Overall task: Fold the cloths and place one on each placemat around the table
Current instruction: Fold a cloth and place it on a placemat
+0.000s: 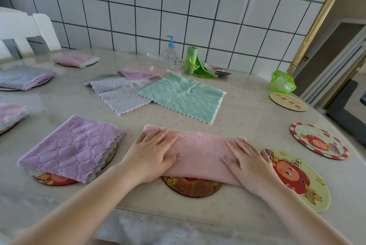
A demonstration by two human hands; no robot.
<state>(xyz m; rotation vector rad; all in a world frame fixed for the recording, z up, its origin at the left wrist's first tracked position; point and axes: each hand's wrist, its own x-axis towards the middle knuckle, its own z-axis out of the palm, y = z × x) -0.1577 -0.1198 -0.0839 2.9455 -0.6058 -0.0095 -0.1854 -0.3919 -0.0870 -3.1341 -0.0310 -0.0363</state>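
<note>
A pink cloth point(200, 152), folded into a long strip, lies over a round brown placemat point(195, 187) at the near table edge. My left hand point(151, 155) presses flat on its left end and my right hand point(248, 162) presses flat on its right end, fingers straight. A folded purple cloth point(73, 145) rests on the placemat to the left. Three unfolded cloths lie in the middle: mint point(184, 96), grey point(120, 92) and pink point(142, 72). Bare placemats lie to the right: yellow point(301, 179), red-rimmed point(318, 140) and a small pale placemat point(288, 101).
Folded cloths on placemats sit along the left: pink point(76, 59), grey point(23, 77) and another pink one point(10, 115). By the tiled wall stand a pump bottle point(170, 54), a green bag roll point(191, 62) and a green plastic bag point(283, 81). A white chair point(25, 31) is at far left.
</note>
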